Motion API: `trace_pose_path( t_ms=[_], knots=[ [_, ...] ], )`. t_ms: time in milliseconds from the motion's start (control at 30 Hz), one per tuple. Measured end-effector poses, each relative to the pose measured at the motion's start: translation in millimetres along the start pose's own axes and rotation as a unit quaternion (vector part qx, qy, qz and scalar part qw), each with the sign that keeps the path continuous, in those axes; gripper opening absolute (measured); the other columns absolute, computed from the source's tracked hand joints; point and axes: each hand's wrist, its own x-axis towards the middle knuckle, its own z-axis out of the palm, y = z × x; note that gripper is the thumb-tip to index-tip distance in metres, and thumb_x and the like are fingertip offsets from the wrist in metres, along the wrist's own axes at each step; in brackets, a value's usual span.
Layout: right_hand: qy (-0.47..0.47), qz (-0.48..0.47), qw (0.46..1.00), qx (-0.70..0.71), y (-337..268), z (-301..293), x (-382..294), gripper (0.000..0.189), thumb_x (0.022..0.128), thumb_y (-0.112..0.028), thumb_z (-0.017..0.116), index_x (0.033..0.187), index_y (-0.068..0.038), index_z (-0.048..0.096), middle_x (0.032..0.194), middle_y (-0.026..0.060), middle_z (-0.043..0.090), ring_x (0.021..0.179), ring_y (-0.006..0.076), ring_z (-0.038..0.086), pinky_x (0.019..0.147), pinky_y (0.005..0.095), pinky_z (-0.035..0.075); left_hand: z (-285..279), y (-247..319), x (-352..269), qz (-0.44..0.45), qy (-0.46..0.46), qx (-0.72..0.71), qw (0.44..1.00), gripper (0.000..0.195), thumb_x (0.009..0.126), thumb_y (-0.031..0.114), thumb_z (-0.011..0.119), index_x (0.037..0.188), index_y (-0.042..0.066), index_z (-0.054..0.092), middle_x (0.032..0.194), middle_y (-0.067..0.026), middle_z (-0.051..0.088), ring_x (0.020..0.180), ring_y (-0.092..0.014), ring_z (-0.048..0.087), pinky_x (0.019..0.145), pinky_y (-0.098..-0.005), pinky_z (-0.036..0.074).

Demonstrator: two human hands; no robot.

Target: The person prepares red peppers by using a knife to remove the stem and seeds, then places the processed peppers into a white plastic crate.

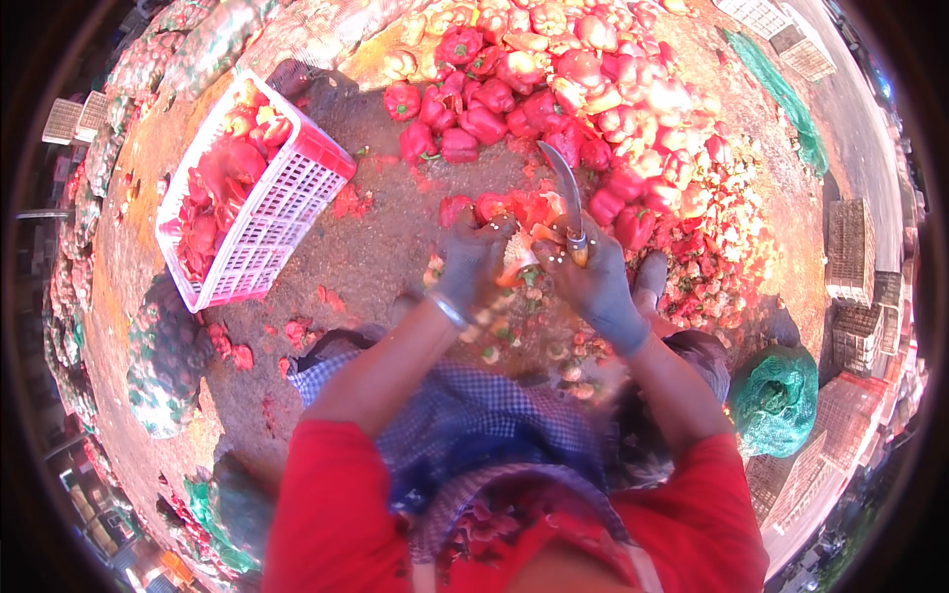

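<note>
My left hand (pixel 474 259), in a grey glove with a metal bangle at the wrist, grips an opened red bell pepper (pixel 511 278) whose pale seed core shows. Gloved as well, my right hand (pixel 589 278) holds a curved knife (pixel 567 181) by its wooden handle, blade pointing up and away from me. The fingertips of that hand also reach the opened pepper. Just beyond both hands lie cut red pepper pieces (pixel 537 207). Below them, green stems and seed cores (pixel 504 330) are scattered on the ground between my feet.
A large heap of whole red bell peppers (pixel 534 74) lies ahead. A pile of cores and scraps (pixel 712 282) is at right. A white-and-pink plastic crate (pixel 259 222) holding pepper pieces stands tilted at left. Filled mesh sacks (pixel 167 356) and a green net bag (pixel 775 400) flank me.
</note>
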Motion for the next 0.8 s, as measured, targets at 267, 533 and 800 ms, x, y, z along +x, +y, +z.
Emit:
trace_pose_path(
  t_ms=[267,533,800],
  knots=[
    [0.000,0.242,0.959,0.145,15.7,-19.3,13.7,0.036,0.085,-0.014,0.072,0.116,-0.002,0.057,0.092,0.0026,0.065,0.083,0.0084,0.061,0.070,0.0255,0.051,-0.3,59.0,10.7,-0.227,0.033,-0.354,0.907,0.028,0.093,0.006,0.055,0.121,0.005,0.050,0.111,-0.0109,0.063,0.100,-0.024,0.063,0.085,-0.0399,0.055],
    [-0.044,-0.031,0.986,-0.157,1.8,-26.1,14.4,0.056,0.079,-0.017,0.074,0.131,-0.010,0.054,0.107,0.0160,0.065,0.095,0.0287,0.065,0.082,0.0384,0.051,-6.5,47.9,11.3,-0.167,0.062,-0.349,0.920,0.026,0.093,0.006,0.054,0.119,0.003,0.051,0.107,-0.0120,0.063,0.098,-0.025,0.065,0.084,-0.0395,0.057],
    [-0.224,-0.032,0.967,-0.119,-12.1,-4.3,13.6,0.057,0.071,-0.019,0.071,0.125,-0.012,0.055,0.103,0.0186,0.064,0.096,0.0378,0.062,0.080,0.0469,0.051,-1.3,43.2,-1.1,-0.252,0.078,-0.297,0.918,0.019,0.092,0.005,0.055,0.111,0.005,0.051,0.092,-0.0086,0.062,0.080,-0.022,0.066,0.065,-0.0382,0.059]
  ],
)
